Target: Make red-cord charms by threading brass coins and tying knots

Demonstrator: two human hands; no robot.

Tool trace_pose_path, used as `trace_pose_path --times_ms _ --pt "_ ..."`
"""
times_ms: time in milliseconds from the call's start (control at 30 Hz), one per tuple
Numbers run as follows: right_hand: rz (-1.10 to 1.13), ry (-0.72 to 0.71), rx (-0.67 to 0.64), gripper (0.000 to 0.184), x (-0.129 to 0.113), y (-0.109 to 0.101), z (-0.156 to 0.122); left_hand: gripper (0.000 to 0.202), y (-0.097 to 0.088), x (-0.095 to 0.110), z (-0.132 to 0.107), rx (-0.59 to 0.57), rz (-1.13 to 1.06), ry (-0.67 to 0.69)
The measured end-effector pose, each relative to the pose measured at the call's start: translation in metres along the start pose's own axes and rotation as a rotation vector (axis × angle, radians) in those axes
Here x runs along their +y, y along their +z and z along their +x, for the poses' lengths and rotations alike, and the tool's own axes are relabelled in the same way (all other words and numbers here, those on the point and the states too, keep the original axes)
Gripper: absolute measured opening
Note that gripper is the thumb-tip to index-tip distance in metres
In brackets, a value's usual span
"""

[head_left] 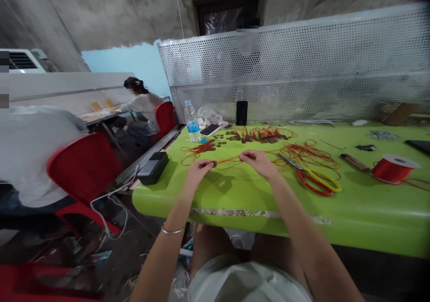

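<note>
Above the green table [242, 199], my left hand [199, 171] pinches a small dark coin-like disc [214, 163] at its fingertips. A thin red cord [228, 160] stretches from the disc to my right hand [257, 162], whose fingers are closed on it. Behind my hands lie many more dark discs [248, 136], several with red cords attached. A small bundle of red cord and discs [204, 147] rests beyond my left hand. To the right of my right hand spreads a loose tangle of red cord [307, 154].
Scissors [317, 180] with red and yellow handles, a cutter knife [355, 162] and a red cord spool [394, 170] lie right. A black box [153, 167], water bottle [192, 122] and phones [210, 129] are left and behind. A perforated metal screen [295, 69] closes the back. Other people sit left.
</note>
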State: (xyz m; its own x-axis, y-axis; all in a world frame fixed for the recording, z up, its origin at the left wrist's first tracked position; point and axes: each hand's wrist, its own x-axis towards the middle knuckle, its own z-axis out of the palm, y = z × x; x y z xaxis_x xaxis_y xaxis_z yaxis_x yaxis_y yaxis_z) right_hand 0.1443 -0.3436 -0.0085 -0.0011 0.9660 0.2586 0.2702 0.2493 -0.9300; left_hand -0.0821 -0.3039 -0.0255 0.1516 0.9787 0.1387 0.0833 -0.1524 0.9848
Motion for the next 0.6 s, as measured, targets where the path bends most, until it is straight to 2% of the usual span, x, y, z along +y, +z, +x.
trace_pose_path --times_ms 367,467,600 --pt "0.508 0.17 0.187 0.043 0.015 -0.017 0.007 0.018 -0.001 -0.002 0.002 0.029 -0.017 -0.003" --pt "0.613 0.173 0.261 0.042 0.016 -0.026 0.006 0.018 -0.002 -0.002 0.001 0.036 -0.026 0.002" --pt "0.727 0.144 0.405 0.028 0.018 -0.044 0.005 0.021 -0.003 -0.002 0.0 0.039 -0.04 0.005"
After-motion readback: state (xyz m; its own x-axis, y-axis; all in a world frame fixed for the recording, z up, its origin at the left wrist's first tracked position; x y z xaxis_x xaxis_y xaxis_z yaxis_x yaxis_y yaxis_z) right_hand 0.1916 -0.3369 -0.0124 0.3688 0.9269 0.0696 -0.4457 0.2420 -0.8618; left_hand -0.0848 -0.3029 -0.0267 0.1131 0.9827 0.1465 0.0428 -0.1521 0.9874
